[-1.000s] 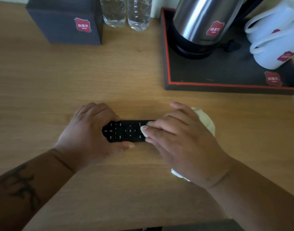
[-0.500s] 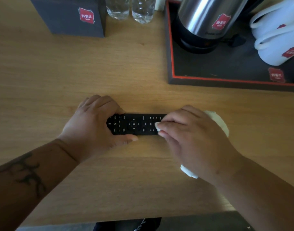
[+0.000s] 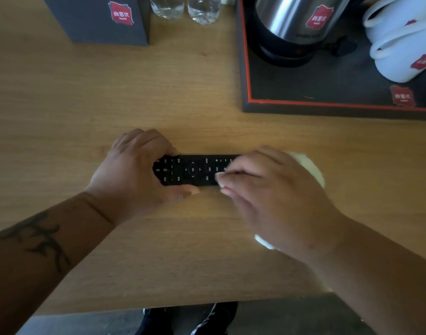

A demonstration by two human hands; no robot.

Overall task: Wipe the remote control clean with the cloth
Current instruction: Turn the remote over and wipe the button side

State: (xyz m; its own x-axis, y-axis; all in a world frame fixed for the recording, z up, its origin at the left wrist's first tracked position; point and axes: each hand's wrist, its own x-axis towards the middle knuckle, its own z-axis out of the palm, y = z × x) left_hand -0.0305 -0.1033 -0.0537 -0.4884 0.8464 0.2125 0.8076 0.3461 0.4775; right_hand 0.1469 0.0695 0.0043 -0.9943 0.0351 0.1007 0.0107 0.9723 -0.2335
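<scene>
We see the remote control (image 3: 195, 169) lying flat on the wooden table (image 3: 62, 117), long axis left-right, buttons up, near the table's front edge. The left hand (image 3: 132, 175) grips its left end w/ fingers curled over the far edge & thumb along the near edge, pinning it to the table. The right hand (image 3: 272, 189) covers the remote's right end, fingers fairly straight, pressing the white cloth (image 3: 311, 168) down on it; cloth shows past the far side of the hand & a bit under the wrist, the rest is hidden. Whether the thumb pinches the cloth we can't tell. Behind, well apart from the remote: dark box (image 3: 98, 20) w/ red label, two clear bottles (image 3: 185, 8), and a black tray (image 3: 327, 93) w/ red trim holding a steel kettle (image 3: 291, 20) & white cups (image 3: 400, 39).
</scene>
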